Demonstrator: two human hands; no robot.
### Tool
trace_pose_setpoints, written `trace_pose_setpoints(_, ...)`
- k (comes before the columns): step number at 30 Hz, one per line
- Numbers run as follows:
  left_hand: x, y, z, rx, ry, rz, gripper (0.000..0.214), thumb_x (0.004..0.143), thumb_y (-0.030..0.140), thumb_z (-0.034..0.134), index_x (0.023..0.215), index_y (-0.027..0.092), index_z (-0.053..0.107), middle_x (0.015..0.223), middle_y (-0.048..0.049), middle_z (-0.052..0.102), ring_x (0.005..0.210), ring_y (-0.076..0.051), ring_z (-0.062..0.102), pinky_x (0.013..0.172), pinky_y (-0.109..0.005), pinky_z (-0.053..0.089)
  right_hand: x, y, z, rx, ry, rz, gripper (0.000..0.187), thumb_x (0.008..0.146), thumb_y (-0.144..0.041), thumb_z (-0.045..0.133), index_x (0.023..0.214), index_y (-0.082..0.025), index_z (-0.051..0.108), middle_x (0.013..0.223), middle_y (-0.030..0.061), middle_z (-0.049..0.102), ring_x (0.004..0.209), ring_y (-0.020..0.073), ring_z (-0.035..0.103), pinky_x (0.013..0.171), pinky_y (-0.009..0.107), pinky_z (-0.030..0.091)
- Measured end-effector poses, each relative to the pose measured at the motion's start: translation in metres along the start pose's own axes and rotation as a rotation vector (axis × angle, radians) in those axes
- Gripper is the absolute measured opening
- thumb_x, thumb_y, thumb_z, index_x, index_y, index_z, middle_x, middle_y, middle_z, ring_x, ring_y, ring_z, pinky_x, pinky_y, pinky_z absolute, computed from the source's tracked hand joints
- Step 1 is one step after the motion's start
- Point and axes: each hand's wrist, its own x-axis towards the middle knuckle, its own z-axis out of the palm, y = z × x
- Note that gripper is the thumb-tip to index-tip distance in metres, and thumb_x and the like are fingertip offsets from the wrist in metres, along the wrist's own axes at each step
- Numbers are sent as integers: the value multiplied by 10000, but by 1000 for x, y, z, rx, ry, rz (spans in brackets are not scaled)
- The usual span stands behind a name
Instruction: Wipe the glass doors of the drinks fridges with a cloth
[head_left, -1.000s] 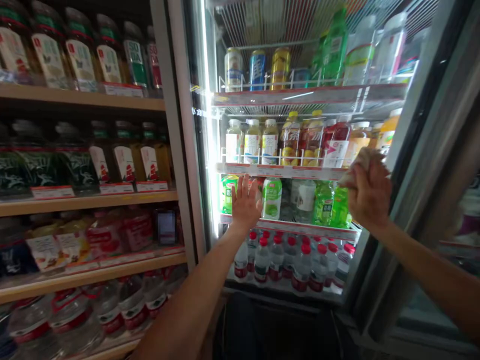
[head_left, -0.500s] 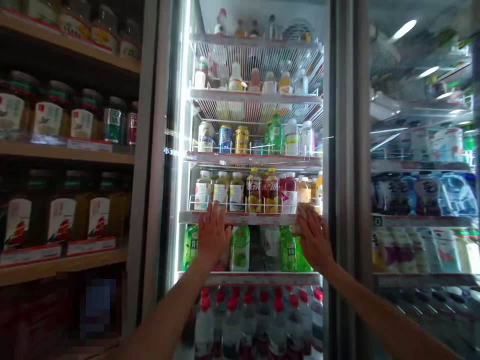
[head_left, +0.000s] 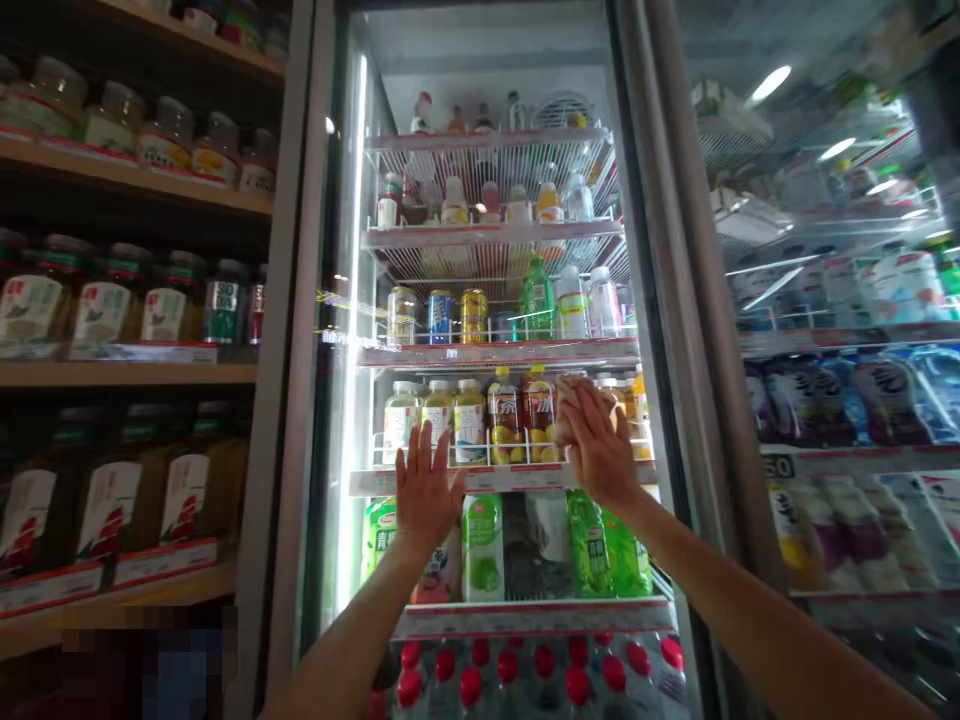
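My left hand (head_left: 429, 490) is open, palm forward and fingers spread, flat against the glass door (head_left: 487, 30) of a lit drinks fridge. Behind it run a shelf edge and several bottles. To the right, my right hand (head_left: 600, 445) presses a crumpled, pale brownish cloth (head_left: 571, 398) to the same glass. The cloth and fingers cover part of the bottles behind. Between my hands, beyond the glass, stand dark iced-tea bottles (head_left: 505, 415) with yellow caps. Below them is a green carton-like bottle (head_left: 482, 545).
Wooden shelves (head_left: 127, 373) with jars and bottles stand at the left. A metal door frame (head_left: 664, 250) edges the glass on the right, with another fridge (head_left: 847, 460) beyond. Red-capped bottles (head_left: 470, 685) fill the bottom. The lower left corner is pixelated.
My right hand has moved the cloth up and to the left across the glass. My left hand stays in nearly the same place. The view has tilted upward and turned slightly.
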Motion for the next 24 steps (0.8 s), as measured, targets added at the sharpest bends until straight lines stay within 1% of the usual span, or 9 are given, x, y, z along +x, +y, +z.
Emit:
trace_pose_setpoints(4, 0, -5, 5, 18, 27, 44, 499, 881, 336, 402, 1332, 122, 393, 1429, -185, 344, 1386, -282, 172, 1094, -504, 209, 20, 1, 7, -2, 161, 185, 599, 826, -195, 413, 1411, -181, 289, 1503, 114, 226, 1382, 289, 204, 1084, 536, 207)
trace_pose_setpoints(6, 0, -6, 5, 22, 24, 54, 505, 878, 342, 412, 1333, 125, 389, 1428, -184, 346, 1388, -278, 167, 1099, -501, 199, 23, -16, 12, 34, 144, 118, 608, 830, -215, 417, 1418, -180, 267, 1508, 113, 209, 1391, 284, 175, 1093, 531, 196)
trace_pose_setpoints(8, 2, -8, 4, 21, 22, 57, 509, 875, 345, 419, 1336, 131, 386, 1429, -181, 346, 1387, -278, 169, 1101, -503, 193, 22, -33, 16, 73, 67, -18, 614, 827, -256, 438, 1413, -179, 269, 1505, 110, 219, 1395, 273, 164, 1108, 516, 182)
trace_pose_setpoints(11, 9, -13, 2, 12, 22, 56, 508, 875, 346, 417, 1345, 156, 377, 1443, -162, 331, 1385, -271, 183, 1102, -503, 193, 27, -34, 16, 72, 5, -133, 593, 829, -295, 451, 1392, -180, 307, 1484, 104, 276, 1389, 259, 185, 1116, 496, 180)
trace_pose_setpoints(14, 24, -27, 0, 3, 39, -15, 512, 888, 347, 383, 1360, 153, 352, 1459, -162, 299, 1385, -274, 181, 1092, -512, 212, 45, -10, 15, 7, 104, 28, 585, 834, -290, 441, 1390, -163, 314, 1486, 119, 263, 1378, 277, 203, 1099, 505, 199)
trace_pose_setpoints(16, 38, -38, -1, -8, 50, -71, 516, 893, 357, 365, 1364, 146, 344, 1465, -169, 281, 1385, -286, 174, 1082, -530, 221, 58, -5, 18, -14, 190, 146, 599, 834, -292, 435, 1399, -147, 299, 1490, 131, 242, 1373, 295, 202, 1090, 523, 200)
trace_pose_setpoints(18, 54, -46, -2, -21, 50, -96, 516, 892, 366, 365, 1362, 153, 348, 1468, -165, 276, 1383, -295, 177, 1077, -546, 219, 67, -21, 25, 0, 206, 149, 605, 838, -296, 425, 1406, -148, 284, 1497, 125, 225, 1378, 297, 179, 1092, 527, 196)
trace_pose_setpoints(22, 82, -43, -3, -26, 52, -76, 526, 888, 378, 377, 1362, 151, 351, 1470, -153, 278, 1378, -288, 197, 1091, -536, 197, 77, -70, 36, 45, 94, -21, 586, 838, -314, 432, 1391, -161, 314, 1492, 107, 247, 1384, 275, 171, 1103, 493, 201)
trace_pose_setpoints(24, 92, -38, -4, -21, 48, -58, 533, 893, 378, 369, 1369, 141, 340, 1475, -151, 265, 1382, -280, 187, 1097, -520, 195, 85, -76, 37, 46, 78, -52, 560, 845, -320, 430, 1378, -176, 337, 1477, 99, 286, 1378, 267, 198, 1103, 491, 204)
